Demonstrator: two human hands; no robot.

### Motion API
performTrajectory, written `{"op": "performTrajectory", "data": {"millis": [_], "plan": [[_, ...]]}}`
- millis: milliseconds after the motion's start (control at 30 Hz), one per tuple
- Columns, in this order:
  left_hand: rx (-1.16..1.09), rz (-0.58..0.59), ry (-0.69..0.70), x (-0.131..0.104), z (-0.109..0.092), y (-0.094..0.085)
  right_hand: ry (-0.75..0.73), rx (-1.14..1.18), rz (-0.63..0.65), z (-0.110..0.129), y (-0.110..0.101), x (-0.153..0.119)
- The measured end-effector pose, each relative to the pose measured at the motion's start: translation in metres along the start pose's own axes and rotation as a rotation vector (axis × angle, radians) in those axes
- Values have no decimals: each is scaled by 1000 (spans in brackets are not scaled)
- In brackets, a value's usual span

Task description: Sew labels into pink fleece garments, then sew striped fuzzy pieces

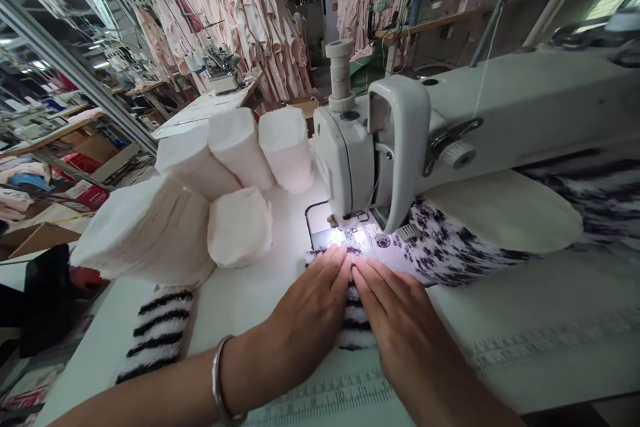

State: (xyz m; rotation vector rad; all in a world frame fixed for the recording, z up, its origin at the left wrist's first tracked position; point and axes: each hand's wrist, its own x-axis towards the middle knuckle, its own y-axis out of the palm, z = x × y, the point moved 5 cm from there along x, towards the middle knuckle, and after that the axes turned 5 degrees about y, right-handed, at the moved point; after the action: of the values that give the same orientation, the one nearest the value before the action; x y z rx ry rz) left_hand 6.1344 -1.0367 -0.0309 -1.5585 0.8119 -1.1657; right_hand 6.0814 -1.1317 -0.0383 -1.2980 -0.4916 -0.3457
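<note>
My left hand (313,303), with a metal bangle at the wrist, and my right hand (395,307) meet just in front of the sewing machine's lit needle area (350,233). Their fingers are pressed together on a black-and-white striped plush fabric piece (356,317), gripping its far end by the presser foot. Both thumbs are hidden. The white sewing machine (345,153) stands directly beyond the fingertips. To the right of the needle, a larger black-and-white plush fabric (450,257) lies under the machine arm, with a plain pale oval piece (510,210) on it.
Stacks of cut white fabric (145,230) stand at the left of the table, beside another striped plush strip (157,327). A printed ruler scale (325,400) runs along the table's near side. Pink garments (250,33) hang at the back.
</note>
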Motion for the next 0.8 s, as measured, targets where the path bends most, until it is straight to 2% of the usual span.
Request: {"op": "performTrajectory", "data": {"millis": [167, 333, 533, 667, 733, 800], "plan": [[-41, -51, -52, -2, 9, 7, -34, 10, -20, -6, 5, 8], [-8, -101, -20, -1, 14, 8, -26, 42, -3, -15, 13, 6], [37, -78, 11, 3, 16, 7, -66, 29, 164, -28, 27, -7], [-24, -110, 26, 4, 14, -15, -112, 148, 241, -35, 11, -3], [-110, -123, -24, 2, 15, -31, -93, 234, 255, -39, -6, 2], [-208, -71, -108, -1, 18, -41, -44, 296, 245, -43, -21, 4]]}}
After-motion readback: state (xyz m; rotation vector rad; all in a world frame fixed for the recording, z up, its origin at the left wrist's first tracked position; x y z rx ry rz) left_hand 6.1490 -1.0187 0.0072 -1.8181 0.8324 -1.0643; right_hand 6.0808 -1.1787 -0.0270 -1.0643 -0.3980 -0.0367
